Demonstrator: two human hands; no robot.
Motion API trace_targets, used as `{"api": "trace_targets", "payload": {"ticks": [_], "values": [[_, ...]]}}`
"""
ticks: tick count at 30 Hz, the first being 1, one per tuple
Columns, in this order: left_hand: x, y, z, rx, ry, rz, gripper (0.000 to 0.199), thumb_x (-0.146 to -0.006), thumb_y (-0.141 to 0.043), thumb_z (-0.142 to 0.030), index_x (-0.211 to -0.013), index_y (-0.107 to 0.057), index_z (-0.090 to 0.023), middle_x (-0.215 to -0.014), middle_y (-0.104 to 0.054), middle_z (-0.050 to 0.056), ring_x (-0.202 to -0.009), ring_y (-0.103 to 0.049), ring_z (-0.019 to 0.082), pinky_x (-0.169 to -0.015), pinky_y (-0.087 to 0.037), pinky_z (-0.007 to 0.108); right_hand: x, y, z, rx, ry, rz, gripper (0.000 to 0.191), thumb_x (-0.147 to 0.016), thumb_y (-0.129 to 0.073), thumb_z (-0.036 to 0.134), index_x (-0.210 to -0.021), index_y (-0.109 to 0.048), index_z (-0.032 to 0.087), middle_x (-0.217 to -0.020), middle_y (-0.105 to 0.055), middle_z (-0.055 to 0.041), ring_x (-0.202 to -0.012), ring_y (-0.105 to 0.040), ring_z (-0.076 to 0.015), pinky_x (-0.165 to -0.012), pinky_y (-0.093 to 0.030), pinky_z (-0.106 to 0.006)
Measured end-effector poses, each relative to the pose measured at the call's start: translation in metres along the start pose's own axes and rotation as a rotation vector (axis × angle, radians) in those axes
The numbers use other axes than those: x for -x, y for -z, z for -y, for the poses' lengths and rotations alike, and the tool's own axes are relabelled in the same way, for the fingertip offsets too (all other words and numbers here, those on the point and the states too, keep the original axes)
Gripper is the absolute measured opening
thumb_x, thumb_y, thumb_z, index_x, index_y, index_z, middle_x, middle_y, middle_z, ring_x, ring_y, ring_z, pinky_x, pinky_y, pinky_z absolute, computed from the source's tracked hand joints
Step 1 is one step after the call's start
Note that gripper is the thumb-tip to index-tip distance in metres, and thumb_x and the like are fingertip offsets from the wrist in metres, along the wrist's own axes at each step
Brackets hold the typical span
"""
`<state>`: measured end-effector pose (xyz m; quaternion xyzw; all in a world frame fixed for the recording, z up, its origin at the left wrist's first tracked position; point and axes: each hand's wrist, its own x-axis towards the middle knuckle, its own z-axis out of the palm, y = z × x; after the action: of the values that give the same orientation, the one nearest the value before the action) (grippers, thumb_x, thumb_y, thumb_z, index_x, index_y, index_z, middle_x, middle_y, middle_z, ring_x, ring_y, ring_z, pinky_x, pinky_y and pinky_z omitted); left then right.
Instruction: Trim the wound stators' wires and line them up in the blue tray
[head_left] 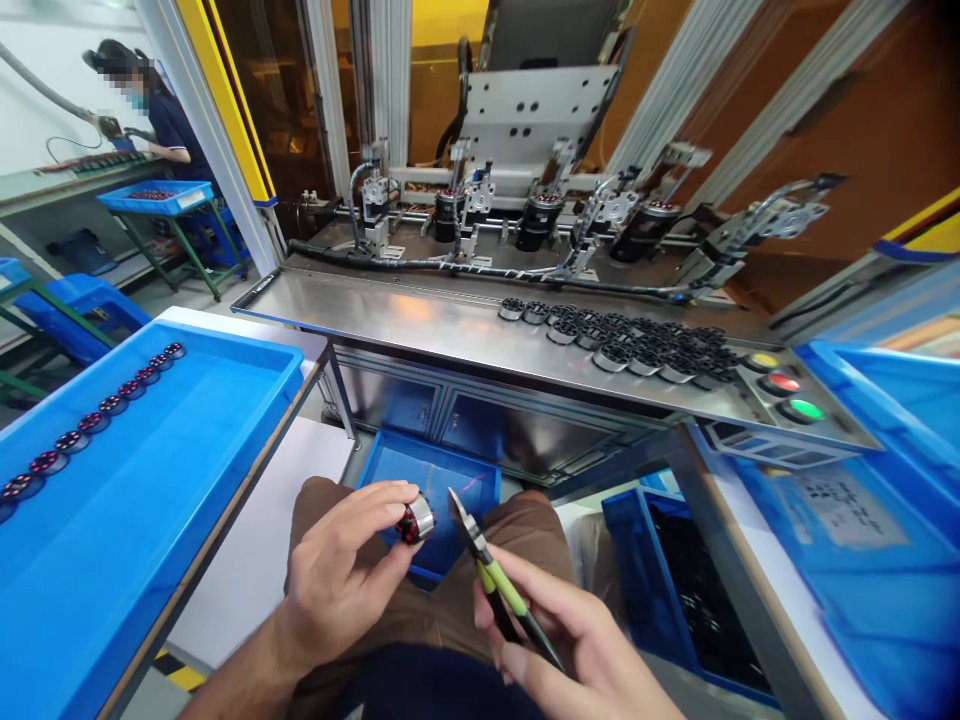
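Note:
My left hand (341,565) pinches a motor stator (418,520), a short silver ring with red and black windings facing left, held above my lap. In my right hand (559,630) is a pair of cutting pliers (491,575) with green and black handles. Their jaws point up and left, a small distance to the right of the stator and not touching it. Whether the jaws are fully closed is hard to make out. Below both hands, a blue tray (375,462) sits on the floor between my knees, with a thin pink strand in it.
Several similar rings (615,355) crowd the right of the metal ledge (390,315) ahead, by the machine's buttons (802,410). At left, a blue tray (202,430) bears a row of wound stators (112,405). Blue bins (645,580) stand at right. A person (172,125) works far left.

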<state>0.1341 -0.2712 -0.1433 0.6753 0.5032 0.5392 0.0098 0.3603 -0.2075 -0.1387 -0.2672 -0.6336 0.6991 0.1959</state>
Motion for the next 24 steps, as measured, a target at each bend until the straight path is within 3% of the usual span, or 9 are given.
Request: {"api": "trace_targets", "payload": {"ticks": [6, 12, 15, 17, 19, 22, 24], "values": [[0.008, -0.003, 0.011, 0.162, 0.041, -0.086, 0.073, -0.074, -0.076, 0.001, -0.136, -0.052, -0.027, -0.116, -0.074, 0.010, -0.109, -0.070, 0.026, -0.093, -0.061, 0.047, 0.004, 0.007, -0.011, -0.143, -0.072, 0.034, 0.062, -0.090, -0.062, 0.038, -0.148, -0.045, 0.025, -0.102, -0.062, -0.0083, -0.078, -0.060, -0.0173, -0.074, -0.053, -0.034], [0.014, 0.003, 0.012, -0.045, -0.012, -0.035, 0.062, -0.079, -0.073, -0.001, -0.134, -0.059, -0.027, -0.127, -0.068, 0.010, -0.113, -0.067, 0.024, -0.095, -0.061, 0.040, 0.003, 0.007, -0.019, -0.214, -0.094, 0.003, 0.058, -0.090, -0.063, 0.037, -0.145, -0.049, 0.029, -0.102, -0.061, -0.0068, -0.077, -0.059, -0.0167, -0.072, -0.052, -0.034], [0.016, 0.002, 0.011, -0.028, 0.004, -0.062, 0.060, -0.078, -0.074, -0.001, -0.131, -0.063, -0.027, -0.126, -0.069, 0.009, -0.112, -0.068, 0.023, -0.096, -0.060, 0.038, 0.005, 0.006, -0.020, -0.221, -0.099, 0.000, 0.058, -0.090, -0.064, 0.039, -0.145, -0.050, 0.029, -0.102, -0.061, -0.0071, -0.076, -0.059, -0.0168, -0.071, -0.052, -0.034], [0.015, 0.001, 0.011, 0.089, 0.082, -0.088, 0.055, -0.079, -0.075, -0.004, -0.127, -0.065, -0.028, -0.125, -0.070, 0.009, -0.113, -0.068, 0.024, -0.097, -0.060, 0.038, 0.005, 0.005, -0.020, -0.238, -0.090, -0.021, 0.057, -0.089, -0.065, 0.041, -0.143, -0.052, 0.030, -0.101, -0.062, -0.0065, -0.075, -0.058, -0.0165, -0.070, -0.051, -0.033], [0.013, -0.002, 0.012, 0.341, 0.244, -0.109, 0.051, -0.082, -0.077, -0.016, -0.129, -0.063, -0.030, -0.121, -0.072, 0.009, -0.109, -0.071, 0.025, -0.092, -0.061, 0.037, 0.005, 0.003, -0.021, -0.271, -0.078, -0.058, 0.054, -0.088, -0.066, 0.043, -0.140, -0.055, 0.032, -0.099, -0.062, -0.0055, -0.074, -0.058, -0.0158, -0.068, -0.051, -0.032], [0.010, -0.005, 0.014, 0.804, 0.478, -0.107, 0.060, -0.082, -0.076, -0.042, -0.137, -0.056, -0.030, -0.111, -0.075, 0.012, -0.089, -0.076, 0.024, -0.074, -0.064, 0.034, 0.006, 0.001, -0.025, -0.293, -0.094, -0.091, 0.053, -0.086, -0.069, 0.046, -0.137, -0.058, 0.033, -0.098, -0.064, -0.0053, -0.072, -0.059, -0.0155, -0.067, -0.051, -0.031], [0.010, -0.006, 0.014, 1.034, 0.563, -0.106, 0.066, -0.078, -0.078, -0.048, -0.137, -0.056, -0.029, -0.107, -0.076, 0.011, -0.081, -0.076, 0.022, -0.068, -0.063, 0.030, 0.007, 0.002, -0.028, -0.285, -0.119, -0.098, 0.054, -0.085, -0.069, 0.048, -0.136, -0.059, 0.032, -0.098, -0.065, -0.0063, -0.072, -0.059, -0.0165, -0.067, -0.052, -0.032]]}}
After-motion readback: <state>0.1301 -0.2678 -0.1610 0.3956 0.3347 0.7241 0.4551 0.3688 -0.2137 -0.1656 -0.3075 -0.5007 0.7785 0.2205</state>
